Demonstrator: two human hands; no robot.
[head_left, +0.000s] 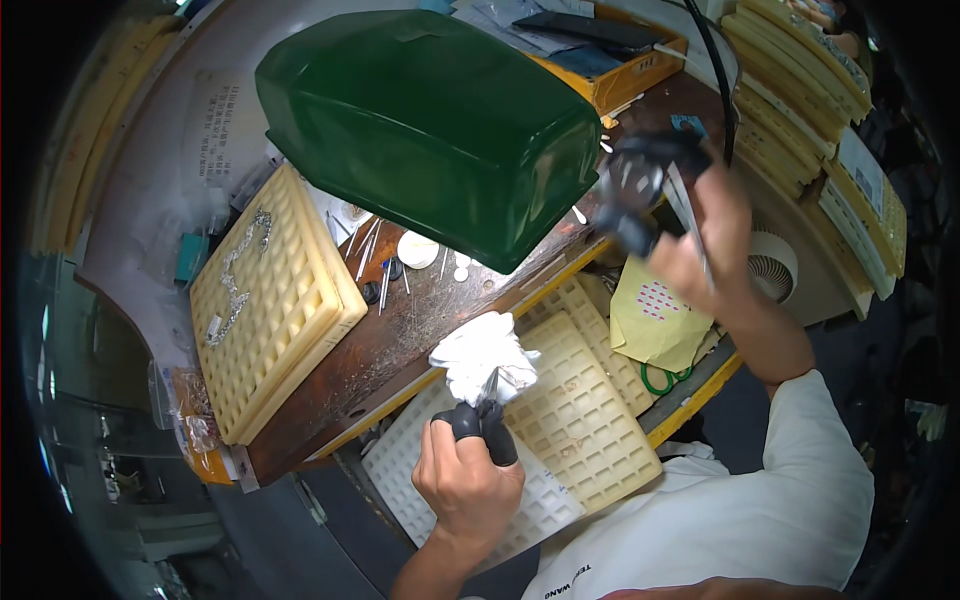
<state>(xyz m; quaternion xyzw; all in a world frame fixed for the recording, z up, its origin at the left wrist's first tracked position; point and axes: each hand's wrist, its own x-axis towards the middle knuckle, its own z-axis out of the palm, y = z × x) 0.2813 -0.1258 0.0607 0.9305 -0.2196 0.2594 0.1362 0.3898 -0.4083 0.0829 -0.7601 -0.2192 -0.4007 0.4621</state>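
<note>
My left hand (468,478) is closed, with black covers on its fingertips. It pinches at a crumpled white cloth (484,352) at the bench's front edge. A small pointed metal piece shows between the fingertips and the cloth; its kind is unclear. Raised on the right, my right hand (712,235) is smeared by motion but closed around metal tweezers (688,212). A blurred black-rimmed loupe (636,182) with a clear lens is at its fingers. Left of this hand stands a large dark green lamp shade (430,120), hiding part of the bench.
Cream gridded trays (275,310) are stacked at left, a silvery chain (232,290) on top. More gridded trays (580,410) lie below the bench edge, near green-handled scissors (662,380) and a yellow envelope (655,318). Thin tools (368,245) lie on the wooden bench (400,345).
</note>
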